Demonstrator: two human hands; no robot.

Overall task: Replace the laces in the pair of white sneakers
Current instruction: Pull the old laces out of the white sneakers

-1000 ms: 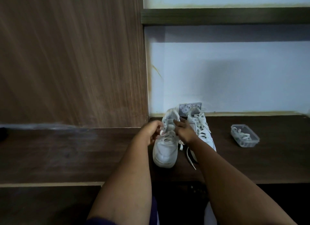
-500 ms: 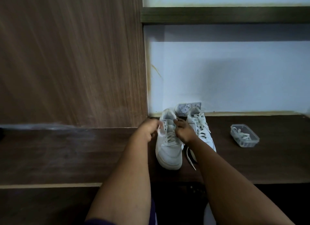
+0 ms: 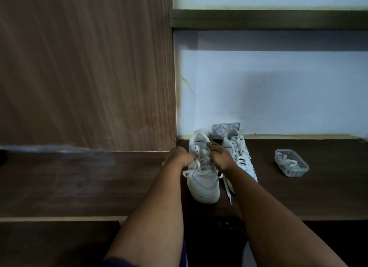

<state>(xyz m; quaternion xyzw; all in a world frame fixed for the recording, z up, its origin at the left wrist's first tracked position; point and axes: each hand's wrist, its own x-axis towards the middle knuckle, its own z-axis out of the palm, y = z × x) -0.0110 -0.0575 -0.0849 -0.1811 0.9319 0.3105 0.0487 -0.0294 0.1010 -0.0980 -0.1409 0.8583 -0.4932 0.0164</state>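
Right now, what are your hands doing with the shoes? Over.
Left hand pinching lace, right hand at the left sneaker's eyelets. Right sneaker laced. Laces tub aside. Nothing blocking.

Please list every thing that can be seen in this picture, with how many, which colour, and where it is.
left sneaker: 1, white, on the dark wooden shelf, toe toward the camera, laces loosened
right sneaker: 1, white, beside the first on its right, laced, one lace end trailing on the shelf
plastic container: 1, clear, on the shelf at the right, white laces inside
patterned card: 1, grey-white, against the wall behind the sneakers
shelf: 1, dark brown wood
wood panel: 1, brown, upper left
left hand: 1, grip on a lace of the left sneaker
right hand: 1, fingers curled at that sneaker's top eyelets
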